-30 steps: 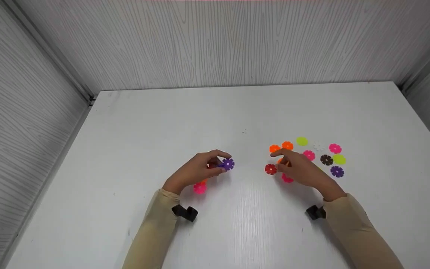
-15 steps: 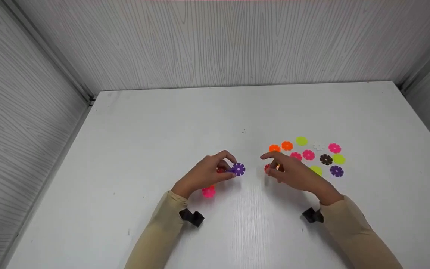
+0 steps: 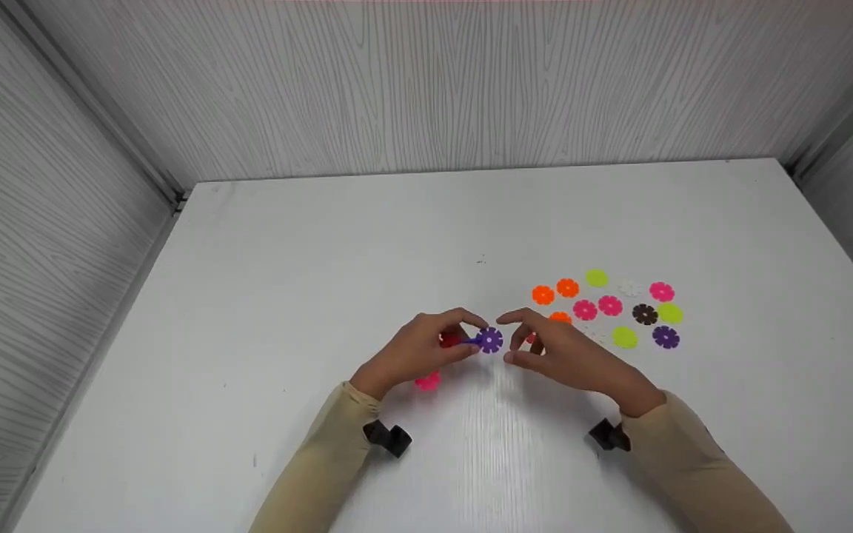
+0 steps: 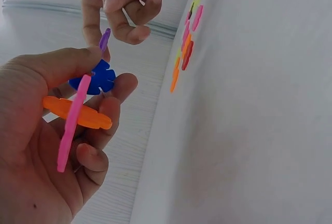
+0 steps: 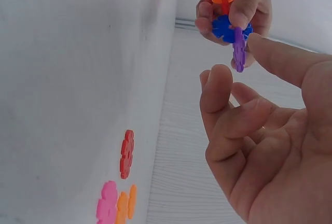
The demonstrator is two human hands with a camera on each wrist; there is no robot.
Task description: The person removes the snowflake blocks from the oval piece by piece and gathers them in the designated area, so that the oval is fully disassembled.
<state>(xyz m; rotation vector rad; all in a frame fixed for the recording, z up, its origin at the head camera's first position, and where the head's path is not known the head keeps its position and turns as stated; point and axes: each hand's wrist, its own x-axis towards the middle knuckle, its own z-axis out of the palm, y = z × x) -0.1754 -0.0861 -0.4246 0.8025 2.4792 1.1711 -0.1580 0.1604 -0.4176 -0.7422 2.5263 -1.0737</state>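
In the head view my left hand (image 3: pixel 426 344) pinches a chain of interlocked plastic flower discs between thumb and fingers. The left wrist view shows the chain's pink disc (image 4: pixel 73 125) crossing an orange disc (image 4: pixel 78 112), with a blue disc (image 4: pixel 101 80) between thumb and finger. At the chain's far end a purple disc (image 3: pixel 490 340) stands out past my left fingertips. A red disc (image 5: pixel 224 4) links orange and blue in the right wrist view. Just right of the purple disc is my right hand (image 3: pixel 567 352), its thumb and forefinger bent and apart, with nothing seen between them.
Loose flower discs lie flat on the white table (image 3: pixel 323 244) to the right, among them orange (image 3: pixel 567 288), yellow (image 3: pixel 625 337), black-brown (image 3: pixel 645 314) and purple ones (image 3: pixel 666 337). A red disc (image 5: pixel 127 154) lies partly behind my right hand. A wood-grain panel (image 3: pixel 426 89) rises behind the table.
My left hand has moved right with the chain of discs. My right hand has moved left from over the loose discs, and the two hands are now close together.
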